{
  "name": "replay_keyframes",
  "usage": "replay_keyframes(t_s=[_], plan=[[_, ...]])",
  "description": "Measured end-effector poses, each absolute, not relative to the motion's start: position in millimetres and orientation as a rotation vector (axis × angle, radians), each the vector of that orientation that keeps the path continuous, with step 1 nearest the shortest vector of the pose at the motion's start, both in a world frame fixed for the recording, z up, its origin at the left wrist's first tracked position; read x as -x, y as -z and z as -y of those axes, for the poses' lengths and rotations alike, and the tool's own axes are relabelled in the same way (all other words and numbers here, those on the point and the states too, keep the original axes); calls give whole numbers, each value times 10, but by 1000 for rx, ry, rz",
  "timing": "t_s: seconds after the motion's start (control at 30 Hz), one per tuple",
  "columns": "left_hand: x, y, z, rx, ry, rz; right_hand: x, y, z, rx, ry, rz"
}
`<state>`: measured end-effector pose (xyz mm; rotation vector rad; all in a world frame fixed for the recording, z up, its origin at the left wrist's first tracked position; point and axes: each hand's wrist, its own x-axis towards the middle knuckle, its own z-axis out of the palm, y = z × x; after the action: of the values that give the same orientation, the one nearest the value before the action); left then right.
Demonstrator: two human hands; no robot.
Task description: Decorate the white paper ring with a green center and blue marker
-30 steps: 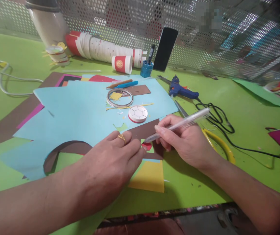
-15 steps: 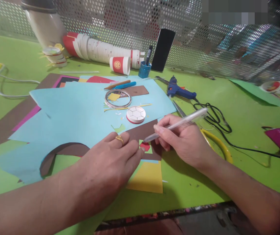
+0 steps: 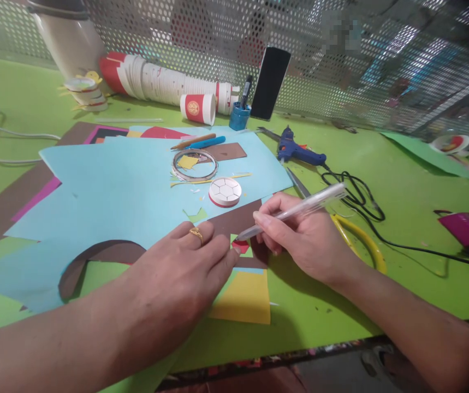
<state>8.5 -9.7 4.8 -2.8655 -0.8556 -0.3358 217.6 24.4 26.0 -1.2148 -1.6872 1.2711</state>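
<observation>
My right hand (image 3: 300, 234) is closed around a clear pen (image 3: 295, 210), its tip at the upper edge of a small red paper piece (image 3: 241, 246). The red piece lies on a light green paper square (image 3: 247, 253). From the left, my left hand (image 3: 197, 262), with a gold ring, has its fingers bent and a fingertip pressing the red piece down. Under the fingertips, brown paper (image 3: 238, 221) shows. A round white disc (image 3: 225, 192) with a black football pattern and red rim lies just beyond both hands.
Light blue sheets (image 3: 115, 185) spread to the left, with a tape roll (image 3: 195, 165) on them. A blue glue gun (image 3: 300, 153), scissors with yellow handles (image 3: 367, 245) and a black cable lie right. Stacked paper cups (image 3: 168, 82) and a phone (image 3: 271, 82) stand behind.
The pen tip has shifted slightly left along the red piece's upper edge. My left hand keeps pressing in place. The whole view has slid slightly, moving everything a little to the left.
</observation>
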Motion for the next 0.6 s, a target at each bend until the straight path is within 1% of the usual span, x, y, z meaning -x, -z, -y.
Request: replay_keyframes(t_s=[0.6], plan=[[-64,-23,108,2863,382,866,-2208,-222,-283,1247,-1193,1676]])
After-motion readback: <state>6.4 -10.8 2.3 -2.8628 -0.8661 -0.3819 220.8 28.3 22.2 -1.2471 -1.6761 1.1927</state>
